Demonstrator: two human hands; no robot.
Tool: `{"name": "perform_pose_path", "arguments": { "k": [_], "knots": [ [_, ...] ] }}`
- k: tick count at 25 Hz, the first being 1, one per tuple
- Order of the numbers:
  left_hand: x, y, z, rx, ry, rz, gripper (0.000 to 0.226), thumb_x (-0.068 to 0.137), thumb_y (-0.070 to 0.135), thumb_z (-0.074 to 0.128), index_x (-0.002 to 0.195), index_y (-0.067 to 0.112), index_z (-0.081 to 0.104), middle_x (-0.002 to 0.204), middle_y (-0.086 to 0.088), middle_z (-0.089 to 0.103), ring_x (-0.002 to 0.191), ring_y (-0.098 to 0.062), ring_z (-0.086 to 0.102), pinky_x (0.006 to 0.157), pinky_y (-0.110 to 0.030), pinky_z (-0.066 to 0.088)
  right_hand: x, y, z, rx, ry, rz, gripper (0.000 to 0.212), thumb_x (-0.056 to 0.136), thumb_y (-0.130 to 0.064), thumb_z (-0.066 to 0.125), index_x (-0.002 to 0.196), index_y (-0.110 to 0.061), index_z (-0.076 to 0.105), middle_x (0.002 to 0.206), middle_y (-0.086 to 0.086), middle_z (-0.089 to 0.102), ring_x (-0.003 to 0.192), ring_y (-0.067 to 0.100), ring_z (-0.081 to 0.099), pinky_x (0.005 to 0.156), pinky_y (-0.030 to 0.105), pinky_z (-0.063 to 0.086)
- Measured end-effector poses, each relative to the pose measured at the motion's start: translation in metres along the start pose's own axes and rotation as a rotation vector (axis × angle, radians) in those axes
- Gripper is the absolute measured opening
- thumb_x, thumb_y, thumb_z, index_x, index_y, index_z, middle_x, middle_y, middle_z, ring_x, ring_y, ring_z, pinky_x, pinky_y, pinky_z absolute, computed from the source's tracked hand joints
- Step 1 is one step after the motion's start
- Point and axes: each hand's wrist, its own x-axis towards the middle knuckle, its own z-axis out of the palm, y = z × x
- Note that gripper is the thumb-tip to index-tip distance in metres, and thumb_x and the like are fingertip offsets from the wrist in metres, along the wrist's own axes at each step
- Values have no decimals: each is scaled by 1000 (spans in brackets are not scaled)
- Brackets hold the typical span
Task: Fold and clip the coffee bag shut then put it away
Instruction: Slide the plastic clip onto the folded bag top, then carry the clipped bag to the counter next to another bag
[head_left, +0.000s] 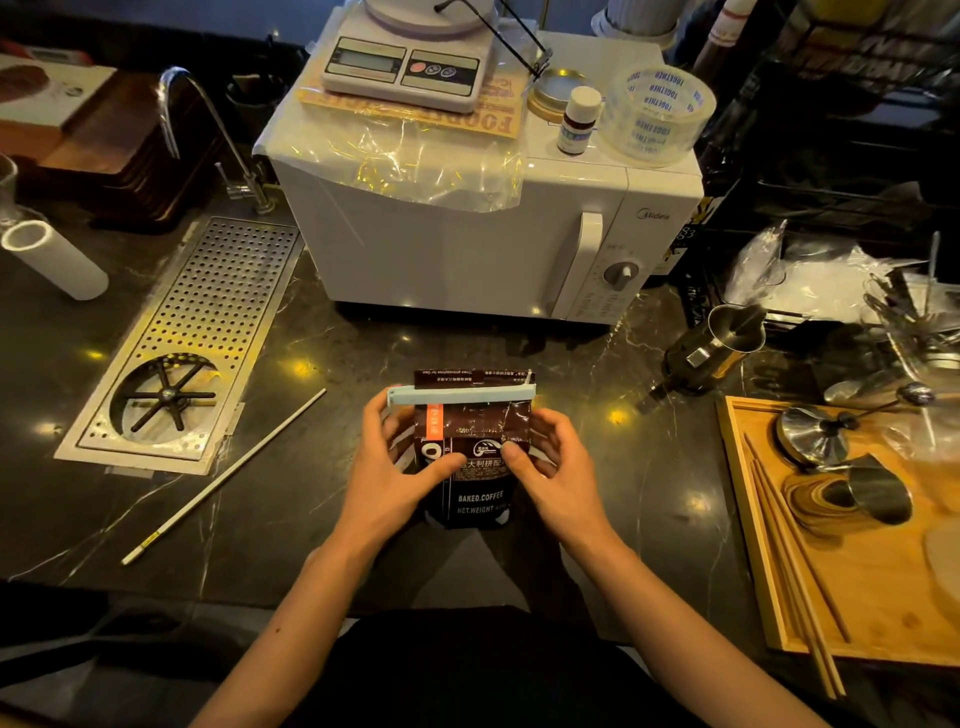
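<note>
Coffee bag (475, 457) stands upright on the dark marble surface (311, 519), just in front of the white microwave (467, 234) and directly before the person. Its top is folded over, and a pale blue clip (462, 395) runs across the fold from edge to edge, with a strip of the folded flap showing above it. The left hand (395, 467) holds the bag's left side, thumb pressed on the front panel and fingers wrapped behind; the right hand (550, 467) mirrors it on the right side, thumb on the front. Both grips are closed on the bag, neither on the clip itself.

By my reading, the clipping looks done or nearly so, and the step in hand is checking the seal before the bag is put away. To do it well, I would run a thumb along the clip's full length to confirm it has snapped shut at both ends, since I cannot tell whether the far right end is latched. Squeezing the bag gently would show whether air escapes past the fold. The fold should lie flat and square under the clip; a crooked crease could let it slip off.

When lifting, support the body of the bag, not the clip. Where it belongs is not evident; the white stick (223, 475) to the left and the wooden tray (753, 519) to the right leave a free path either way.
</note>
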Motion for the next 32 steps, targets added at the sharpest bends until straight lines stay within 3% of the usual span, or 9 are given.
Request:
{"name": "perform_pose_path", "arguments": {
  "k": [2, 6, 10, 13, 16, 21, 26, 29, 32],
  "knots": [
    [-3, -5, -3, 31, -21, -14, 98, 48, 61, 84, 130, 53, 30, 127, 27, 50, 119, 8, 50, 99, -21, 40, -6, 7, -2, -49, -35, 17, 50, 76, -51, 75, 116, -65, 48, 123, -36, 59, 118, -6, 57, 91, 15, 51],
    [-9, -9, -3, 124, -84, 15, 88, 50, 64, 82, 119, 74, 28, 117, 56, 43, 113, 29, 41, 92, -12, 37, -12, 13, -6, -127, -87, 46, 66, 75, -49, 78, 123, -71, 38, 126, -44, 52, 123, -12, 50, 91, 10, 47],
    [-14, -14, -3, 208, -102, 63, 100, 54, 65, 81, 134, 65, 19, 130, 43, 35, 121, 22, 37, 100, -22, 38, -13, 14, -4, -184, -107, 14, 87, 74, -46, 82, 139, -60, 27, 138, -34, 48, 131, -6, 45, 101, 17, 44],
    [-14, -16, -4, 229, -134, 105, 107, 58, 61, 82, 140, 61, 14, 135, 42, 30, 127, 15, 38, 99, -13, 36, -14, 16, -2, -242, -136, -43, 102, 73, -44, 83, 151, -45, 18, 146, -24, 43, 133, -4, 43, 105, 20, 43],
    [-12, -19, -4, 251, -152, 128, 113, 61, 52, 84, 145, 59, 9, 136, 50, 25, 128, 19, 35, 98, -8, 34, -12, 17, -1, -288, -176, -55, 113, 73, -38, 85, 154, -45, 7, 151, -23, 35, 138, -3, 38, 106, 19, 41],
    [-4, -26, -4, 290, -177, 116, 121, 65, 40, 87, 150, 53, 2, 141, 41, 24, 130, 18, 31, 107, -29, 35, 0, 19, -3, -299, -199, -58, 113, 76, -26, 85, 153, -48, 4, 152, -26, 33, 137, -9, 34, 104, 18, 43],
    [8, -27, -7, 269, -196, 101, 121, 65, 34, 88, 149, 55, 3, 138, 39, 28, 133, 1, 37, 104, -27, 41, 9, 21, -7, -273, -233, -31, 112, 75, -34, 84, 153, -49, 6, 133, -53, 37, 127, -17, 43, 103, 20, 44],
    [11, -27, -7, 274, -196, 106, 122, 64, 33, 88, 149, 54, 4, 136, 43, 30, 127, 13, 39, 103, -23, 40, 12, 22, -7, -261, -227, -24, 112, 74, -33, 85, 153, -48, 8, 130, -54, 39, 125, -18, 44, 104, 22, 44],
    [10, -24, -5, 279, -177, 135, 122, 65, 29, 88, 147, 57, 3, 129, 54, 34, 121, 25, 38, 100, -17, 40, 12, 20, -6, -269, -202, -52, 112, 76, -29, 85, 153, -50, 6, 128, -55, 40, 123, -22, 43, 98, 9, 42]
  ]
}}
